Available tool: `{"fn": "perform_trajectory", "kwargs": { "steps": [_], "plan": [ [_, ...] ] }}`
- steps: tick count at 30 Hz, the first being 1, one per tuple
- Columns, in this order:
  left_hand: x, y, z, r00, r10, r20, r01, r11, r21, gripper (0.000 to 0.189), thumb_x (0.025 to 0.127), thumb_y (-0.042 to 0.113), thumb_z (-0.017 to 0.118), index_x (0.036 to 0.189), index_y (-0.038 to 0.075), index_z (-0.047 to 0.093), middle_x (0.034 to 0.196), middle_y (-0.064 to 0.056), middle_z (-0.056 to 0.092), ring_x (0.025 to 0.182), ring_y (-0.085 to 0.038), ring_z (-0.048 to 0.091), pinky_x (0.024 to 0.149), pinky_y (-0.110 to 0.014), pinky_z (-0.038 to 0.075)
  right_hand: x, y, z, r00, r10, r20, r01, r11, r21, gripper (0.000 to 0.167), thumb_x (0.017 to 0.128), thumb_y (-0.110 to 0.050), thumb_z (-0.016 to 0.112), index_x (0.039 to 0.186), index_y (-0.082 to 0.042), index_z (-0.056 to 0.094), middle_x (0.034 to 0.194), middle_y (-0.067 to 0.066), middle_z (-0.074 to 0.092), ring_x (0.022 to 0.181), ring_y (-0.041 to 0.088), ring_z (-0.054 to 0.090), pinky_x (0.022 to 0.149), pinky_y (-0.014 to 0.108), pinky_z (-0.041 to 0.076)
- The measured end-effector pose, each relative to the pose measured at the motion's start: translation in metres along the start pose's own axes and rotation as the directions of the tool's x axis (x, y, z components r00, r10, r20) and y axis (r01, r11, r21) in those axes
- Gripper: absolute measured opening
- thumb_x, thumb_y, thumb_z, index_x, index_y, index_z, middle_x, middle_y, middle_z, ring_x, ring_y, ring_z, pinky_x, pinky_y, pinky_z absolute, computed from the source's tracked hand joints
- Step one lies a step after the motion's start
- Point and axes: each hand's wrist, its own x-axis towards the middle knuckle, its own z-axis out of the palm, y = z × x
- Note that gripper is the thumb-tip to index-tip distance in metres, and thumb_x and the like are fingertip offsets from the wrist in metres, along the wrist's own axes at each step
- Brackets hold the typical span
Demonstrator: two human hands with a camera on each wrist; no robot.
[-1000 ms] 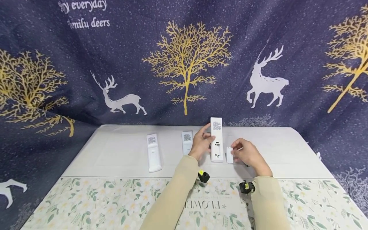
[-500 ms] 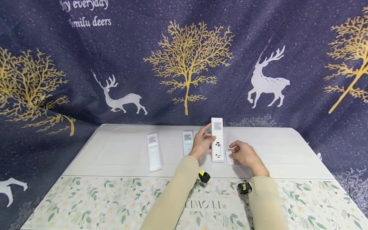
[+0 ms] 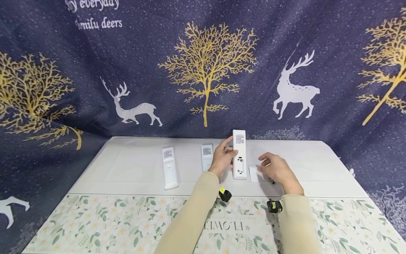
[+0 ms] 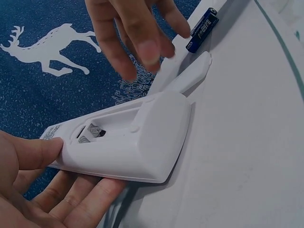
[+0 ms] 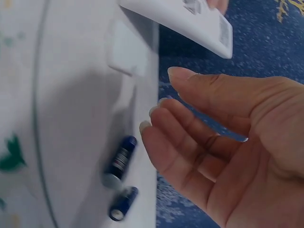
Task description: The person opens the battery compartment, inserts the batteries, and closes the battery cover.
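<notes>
My left hand [image 3: 221,159] grips a white remote control [image 3: 239,144] by its side, back face up, thumb on top and fingers beneath. Its battery compartment [image 4: 111,124] is uncovered, showing metal contacts and no batteries. Just right of the remote, the white battery cover [image 3: 253,174] lies on the table. My right hand [image 3: 276,170] hovers beside the cover, fingers loosely bent, with nothing between thumb and fingertips in the right wrist view. Below that hand lie two blue batteries, one [image 5: 120,160] nearer the cover and another [image 5: 123,204] close by.
Two more remotes lie face down to the left: a white one [image 3: 170,169] and a pale blue one [image 3: 207,155], partly behind my left hand. The white tabletop [image 3: 133,169] meets a floral cloth [image 3: 127,222] in front. A dark deer-print curtain [image 3: 177,116] hangs behind.
My right hand lowered the battery cover to the table right of the remote, let go of it, and moved slightly right. My left hand and the remote have stayed nearly still.
</notes>
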Motion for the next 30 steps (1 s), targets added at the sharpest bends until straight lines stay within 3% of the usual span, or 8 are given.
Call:
{"fn": "perform_trajectory", "kwargs": {
  "steps": [8,12,15,20,24,30],
  "plan": [
    [0.000,0.000,0.000,1.000,0.005,0.002,-0.005,1.000,-0.002,0.065,0.103,0.009,0.068,0.162,0.027,0.047,0.116,-0.003,0.072,0.086,-0.020,0.071,0.069,-0.037,0.065,-0.005,0.002,-0.013,0.999,0.038,-0.006,-0.038,0.997,-0.070,0.044,0.095,-0.008,0.075,0.131,0.012,0.060,0.111,0.027,0.069,0.097,0.040,0.067,0.083,0.055,0.058],
    [0.000,0.000,0.000,1.000,0.013,0.001,-0.013,1.000,-0.008,0.065,0.102,0.007,0.068,0.161,0.027,0.049,0.113,-0.003,0.073,0.083,-0.018,0.072,0.066,-0.035,0.065,-0.008,0.001,-0.016,0.995,0.097,-0.006,-0.097,0.993,-0.071,0.041,0.092,-0.002,0.073,0.128,0.015,0.060,0.106,0.027,0.069,0.083,0.033,0.069,0.077,0.052,0.060],
    [0.000,0.000,0.001,1.000,0.011,-0.004,-0.011,1.000,-0.016,0.065,0.102,0.006,0.069,0.160,0.029,0.051,0.112,-0.003,0.073,0.083,-0.018,0.072,0.066,-0.035,0.065,-0.011,0.001,-0.018,0.988,0.155,0.013,-0.154,0.986,-0.064,0.038,0.091,-0.001,0.073,0.124,0.015,0.061,0.092,0.022,0.070,0.070,0.025,0.066,0.071,0.047,0.058],
    [0.001,-0.001,0.001,1.000,-0.004,-0.006,0.004,1.000,-0.023,0.065,0.102,0.007,0.069,0.159,0.032,0.051,0.112,-0.002,0.073,0.084,-0.019,0.072,0.067,-0.036,0.065,-0.014,0.003,-0.017,0.974,0.218,0.052,-0.216,0.975,-0.055,0.021,0.090,-0.002,0.077,0.105,0.009,0.066,0.080,0.013,0.066,0.067,0.022,0.062,0.065,0.040,0.054],
    [0.001,-0.001,0.001,1.000,-0.008,-0.002,0.008,1.000,-0.027,0.064,0.102,0.008,0.069,0.159,0.033,0.051,0.112,-0.001,0.072,0.085,-0.019,0.072,0.068,-0.036,0.065,-0.015,0.004,-0.015,0.976,0.214,0.046,-0.211,0.976,-0.057,0.013,0.084,0.003,0.078,0.089,0.003,0.066,0.080,0.012,0.064,0.063,0.020,0.059,0.061,0.036,0.052],
    [0.000,0.000,0.001,1.000,-0.005,-0.003,0.005,0.999,-0.032,0.064,0.102,0.007,0.069,0.158,0.033,0.052,0.111,-0.001,0.072,0.084,-0.020,0.072,0.067,-0.037,0.065,-0.014,0.003,-0.011,0.983,0.177,0.055,-0.172,0.981,-0.085,0.013,0.080,0.006,0.075,0.087,0.001,0.065,0.074,0.010,0.065,0.056,0.015,0.058,0.061,0.035,0.052]
  ]
}}
